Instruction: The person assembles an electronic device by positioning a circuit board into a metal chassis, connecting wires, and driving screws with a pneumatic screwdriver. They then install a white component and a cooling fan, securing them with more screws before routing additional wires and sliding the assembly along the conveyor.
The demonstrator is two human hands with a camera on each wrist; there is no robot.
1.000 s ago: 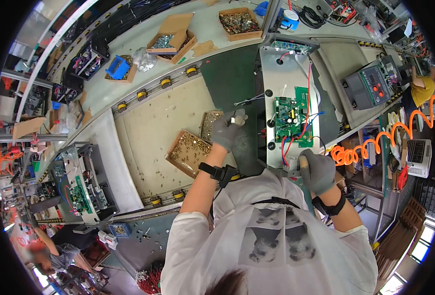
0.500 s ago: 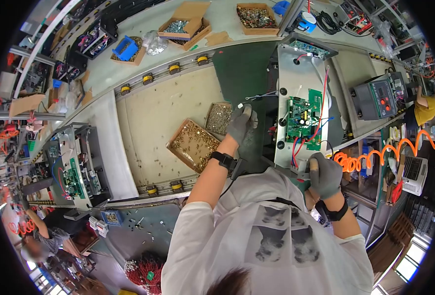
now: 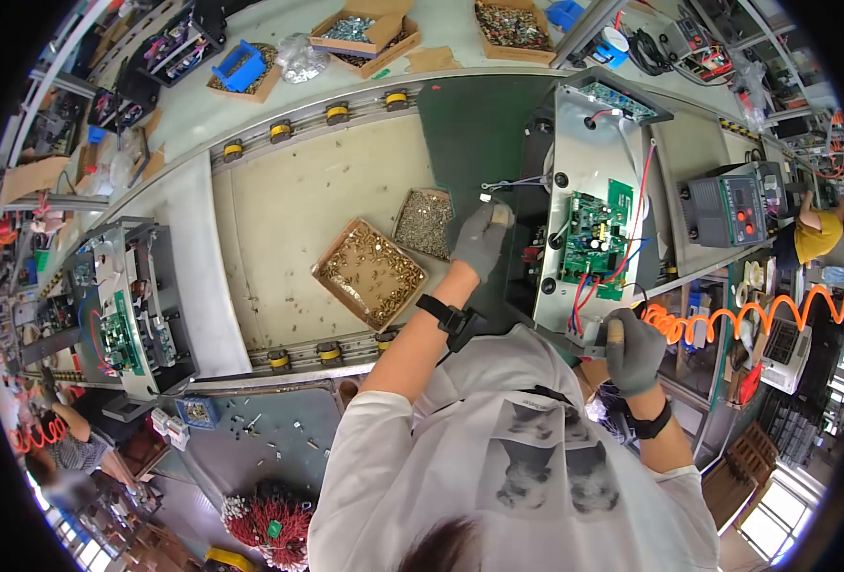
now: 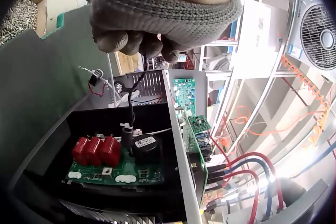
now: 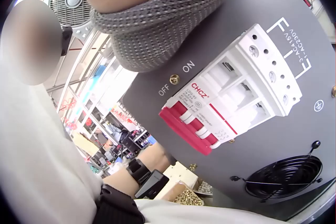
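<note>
An open machine chassis (image 3: 589,143) with a green circuit board (image 3: 598,234) on its metal plate stands before the person. My gloved left hand (image 3: 484,243) is beside the chassis's left side, fingers curled around a black cable (image 4: 137,85). A small white tip (image 3: 485,197) shows just beyond those fingers. In the left wrist view the cable runs down into the chassis, near a board with red block components (image 4: 97,151). My gloved right hand (image 3: 634,355) grips the near edge of the grey front panel (image 5: 220,35), its fingertips hidden. That panel carries a white breaker (image 5: 226,95) with red levers.
Left of the hand lie a box of brass screws (image 3: 369,275) and a box of silver screws (image 3: 425,222). An orange coiled hose (image 3: 736,310) hangs at the right. Another open chassis (image 3: 126,315) stands at the far left, a closed machine (image 3: 727,208) at the right.
The head view has shifted, so the chassis appears farther right. My left hand has turned, and the white tip now shows beyond its fingers. The right hand stays at the panel edge.
</note>
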